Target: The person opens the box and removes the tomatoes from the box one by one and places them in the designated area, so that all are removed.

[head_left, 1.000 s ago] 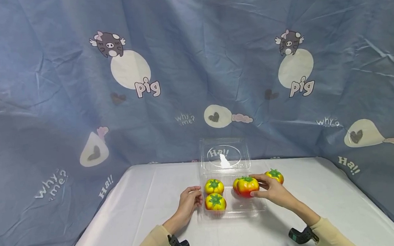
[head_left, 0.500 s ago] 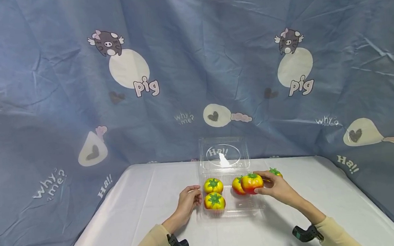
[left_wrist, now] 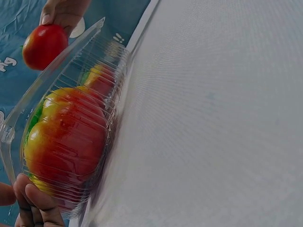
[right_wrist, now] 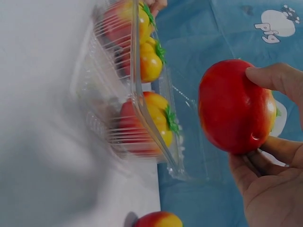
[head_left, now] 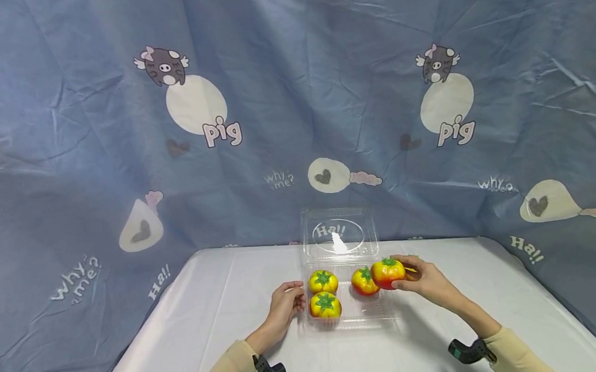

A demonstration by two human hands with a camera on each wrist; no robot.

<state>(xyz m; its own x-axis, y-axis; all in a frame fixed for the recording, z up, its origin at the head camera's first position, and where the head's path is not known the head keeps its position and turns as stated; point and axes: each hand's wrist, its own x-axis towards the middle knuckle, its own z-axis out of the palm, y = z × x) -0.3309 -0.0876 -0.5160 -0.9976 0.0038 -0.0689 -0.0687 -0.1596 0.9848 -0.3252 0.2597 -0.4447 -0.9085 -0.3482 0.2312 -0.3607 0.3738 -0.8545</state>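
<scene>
My right hand [head_left: 429, 283] grips a red-and-yellow tomato [head_left: 388, 273] by its side, thumb and fingers round it. That tomato is raised over the right part of a clear plastic clamshell box [head_left: 356, 322], its red underside [right_wrist: 234, 106] facing the right wrist camera. Inside the box, two tomatoes stand in the left column, a front one [head_left: 325, 305] and a back one [head_left: 323, 281]. A third tomato [head_left: 364, 281] sits at the back right. My left hand [head_left: 285, 307] holds the box's left edge; its curled fingers [left_wrist: 40, 203] show at the corner.
The box's lid [head_left: 339, 235] stands open at the back. Another tomato [right_wrist: 160, 220] lies on the table right of the box, mostly hidden behind my right hand in the head view. A white cloth [head_left: 233, 294] covers the table, and a blue printed curtain [head_left: 273, 124] hangs behind.
My right hand has moved right and slightly up with its tomato, uncovering more of the back-right tomato and covering the one beside the box. My left hand has stayed in place.
</scene>
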